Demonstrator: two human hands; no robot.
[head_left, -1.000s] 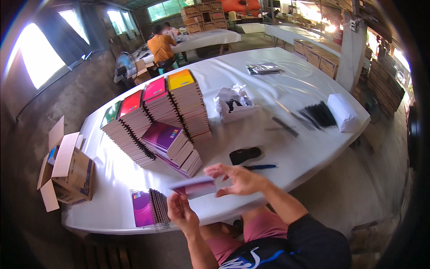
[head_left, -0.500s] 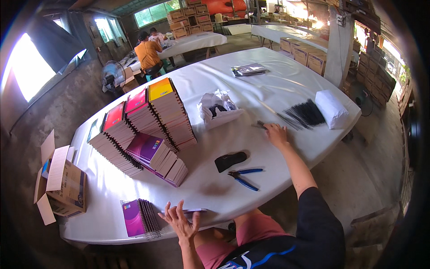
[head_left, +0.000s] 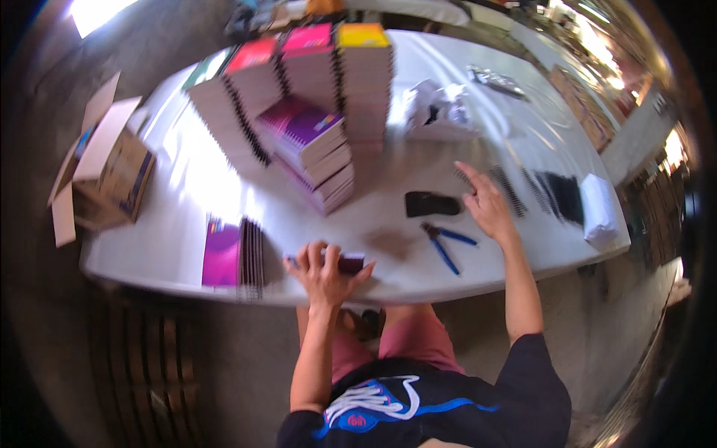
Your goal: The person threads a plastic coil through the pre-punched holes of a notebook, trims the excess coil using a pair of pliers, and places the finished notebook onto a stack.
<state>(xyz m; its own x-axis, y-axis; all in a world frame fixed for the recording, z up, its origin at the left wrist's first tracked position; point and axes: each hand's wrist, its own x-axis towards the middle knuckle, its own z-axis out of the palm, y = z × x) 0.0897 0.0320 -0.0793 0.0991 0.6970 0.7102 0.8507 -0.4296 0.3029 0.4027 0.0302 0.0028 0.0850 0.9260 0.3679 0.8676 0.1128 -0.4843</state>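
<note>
While the left hand (head_left: 324,278) lies loosely spread on the purple notebook (head_left: 351,265) at the table (head_left: 381,187) edge, I judge the coil (head_left: 509,191) beside the right hand (head_left: 489,209), whose grip I cannot tell, light, springy, best pinched mid-length.

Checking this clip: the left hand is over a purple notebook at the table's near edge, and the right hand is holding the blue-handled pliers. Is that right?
Not quite: the right hand isn't holding the blue-handled pliers. The head view shows them lying on the table, apart from it. The left hand is indeed over the purple notebook.
</note>
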